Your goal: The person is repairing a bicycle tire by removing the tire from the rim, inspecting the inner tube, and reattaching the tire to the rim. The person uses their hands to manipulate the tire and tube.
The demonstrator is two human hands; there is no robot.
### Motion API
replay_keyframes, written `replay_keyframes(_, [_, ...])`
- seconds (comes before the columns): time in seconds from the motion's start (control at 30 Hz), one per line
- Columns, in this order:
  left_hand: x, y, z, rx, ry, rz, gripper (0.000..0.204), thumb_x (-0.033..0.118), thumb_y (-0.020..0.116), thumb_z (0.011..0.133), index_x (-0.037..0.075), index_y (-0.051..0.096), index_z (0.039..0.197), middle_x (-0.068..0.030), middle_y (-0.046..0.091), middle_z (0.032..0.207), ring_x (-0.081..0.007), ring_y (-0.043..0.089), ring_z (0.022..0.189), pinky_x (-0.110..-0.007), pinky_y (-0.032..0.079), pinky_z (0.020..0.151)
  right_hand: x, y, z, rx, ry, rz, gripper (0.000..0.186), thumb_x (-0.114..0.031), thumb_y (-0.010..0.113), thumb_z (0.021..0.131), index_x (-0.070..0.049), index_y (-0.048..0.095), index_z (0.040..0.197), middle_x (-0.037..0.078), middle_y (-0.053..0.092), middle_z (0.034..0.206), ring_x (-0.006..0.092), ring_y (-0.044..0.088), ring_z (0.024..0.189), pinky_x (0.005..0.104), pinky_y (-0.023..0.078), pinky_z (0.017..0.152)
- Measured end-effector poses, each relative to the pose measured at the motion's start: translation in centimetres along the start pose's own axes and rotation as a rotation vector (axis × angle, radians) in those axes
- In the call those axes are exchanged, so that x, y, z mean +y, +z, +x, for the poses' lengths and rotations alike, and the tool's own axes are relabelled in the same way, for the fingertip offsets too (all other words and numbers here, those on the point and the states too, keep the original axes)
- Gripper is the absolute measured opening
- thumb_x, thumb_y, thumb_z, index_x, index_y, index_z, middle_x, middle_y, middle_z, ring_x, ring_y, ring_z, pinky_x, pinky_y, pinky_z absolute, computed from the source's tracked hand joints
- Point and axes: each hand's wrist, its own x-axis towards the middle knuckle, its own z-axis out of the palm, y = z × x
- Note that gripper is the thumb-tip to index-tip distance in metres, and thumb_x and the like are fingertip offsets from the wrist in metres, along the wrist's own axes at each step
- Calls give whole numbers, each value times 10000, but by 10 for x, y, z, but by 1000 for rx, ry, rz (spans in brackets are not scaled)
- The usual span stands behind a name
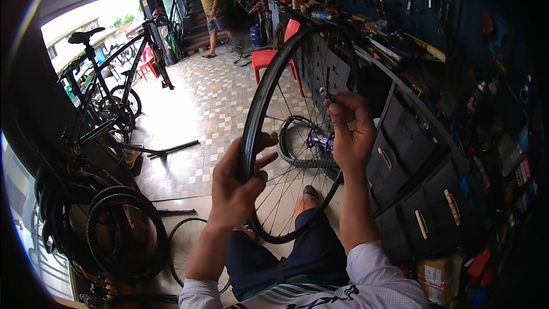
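Observation:
I hold a spoked bicycle wheel with a black rim (261,97) and a purple hub (317,141) upright over my legs. My left hand (234,186) grips the rim's left side, some fingertips reaching in among the spokes. My right hand (351,129), near the upper right spokes, pinches a small metal piece (323,91), too small to identify. Behind the spokes, a knobby tyre (303,162) lies low near the floor; whether it is on a wheel is unclear.
Bicycles (114,97) stand left, above stacked tyres (94,217) and a loose wheel (171,246). A red chair (263,57) and a tool-covered bench (394,46) with dark cabinets (403,137) stand right. A person (210,14) is at the back. A bar (180,147) lies on the tiles.

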Motion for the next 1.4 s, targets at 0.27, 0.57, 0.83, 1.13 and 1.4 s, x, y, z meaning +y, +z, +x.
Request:
replay_keyframes(0.27, [24,-15,36,-63,-101,117,681,-82,515,742,-95,441,1418,-233,581,1365,-342,522,1350,-522,439,1111,-13,41,2,-130,-145,-89,155,-57,734,899,-38,669,1038,118,675,1063,252,695,950,341,540,810])
replay_keyframes(0.57, [21,-25,30,-131,-79,175,717,-82,512,721,-67,445,1435,-202,574,1389,-289,517,1359,-469,406,1138,13,63,-14,-188,66,273,108,-39,671,958,-19,645,1061,107,722,960,182,737,905,304,573,789])
replay_keyframes(0.83, [20,-25,32,-182,-46,181,715,-97,527,728,-62,446,1438,-178,543,1426,-294,520,1354,-454,438,1093,2,50,-6,-259,155,248,133,-99,648,992,-3,656,1084,93,726,926,161,734,887,284,559,769])
replay_keyframes(1.13, [23,-19,43,-167,-47,284,650,37,657,800,-50,477,1418,-156,602,1336,-253,570,1262,-416,436,1081,-2,46,-8,-210,149,337,136,-133,646,1002,-22,657,1078,58,709,899,100,684,846,261,533,768])
replay_keyframes(1.4, [17,-4,52,-49,-42,181,650,81,693,744,-64,545,1360,-146,657,1242,-210,609,1180,-380,437,1062,2,48,-8,-164,324,407,296,-230,717,964,-50,581,1155,22,688,857,74,632,775,260,496,704])
